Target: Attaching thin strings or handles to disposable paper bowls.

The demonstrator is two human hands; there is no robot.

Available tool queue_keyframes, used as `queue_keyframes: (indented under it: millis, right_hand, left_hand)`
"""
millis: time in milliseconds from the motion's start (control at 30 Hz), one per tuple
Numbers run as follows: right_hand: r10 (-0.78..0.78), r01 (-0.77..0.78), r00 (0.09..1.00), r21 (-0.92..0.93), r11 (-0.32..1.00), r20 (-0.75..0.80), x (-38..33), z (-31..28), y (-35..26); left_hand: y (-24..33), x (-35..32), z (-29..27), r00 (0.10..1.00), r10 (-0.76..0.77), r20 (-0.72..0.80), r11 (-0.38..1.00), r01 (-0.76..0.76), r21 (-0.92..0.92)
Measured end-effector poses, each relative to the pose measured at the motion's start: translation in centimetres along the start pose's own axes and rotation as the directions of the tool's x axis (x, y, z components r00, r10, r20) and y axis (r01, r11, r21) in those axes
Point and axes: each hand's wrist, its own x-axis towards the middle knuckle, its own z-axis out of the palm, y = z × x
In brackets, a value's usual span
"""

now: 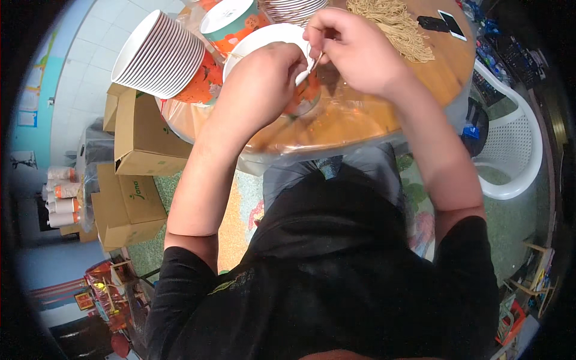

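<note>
The floor (513, 225) is speckled green, with multicoloured patches (234, 237) below the table. The table (366, 123) has a wooden top and a curved edge; its clear plastic sheeting (261, 163) reflects light. A white plastic chair (533, 135), perforated, stands at right. The left wall (43, 135) is teal, with papers (27, 118) attached; white tiles (96, 45) show alongside.

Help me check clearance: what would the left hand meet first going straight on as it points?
Likely the right hand, its curled fingers just up and right of the left hand; depth is unclear, so the paper bowl might come first.
</note>
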Motion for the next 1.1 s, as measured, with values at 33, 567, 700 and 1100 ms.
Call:
queue_keyframes:
  millis: [33,567,700,1100]
  right_hand:
    - [0.019,-0.023,0.999,-0.098,0.995,-0.044,0.0,0.9,-2.2]
    - [0.206,-0.205,0.978,-0.037,0.978,0.029,-1.8,2.3,0.3]
    - [0.123,-0.068,0.972,0.259,0.964,-0.201,-2.9,3.8,1.0]
    - [0.199,-0.091,0.940,0.359,0.929,-0.277,-3.3,5.0,-0.2]
  left_hand:
    - [-0.1,0.0,-0.1,0.997,0.049,-0.059,0.998,-0.046,0.048]
    - [-0.1,-0.1,1.2,0.964,-0.265,0.031,0.902,0.259,-0.346]
    - [-0.3,-0.5,1.7,0.973,-0.230,-0.024,0.912,0.207,-0.354]
    - [-0.5,-0.8,2.5,0.976,-0.165,-0.140,0.883,0.082,-0.462]
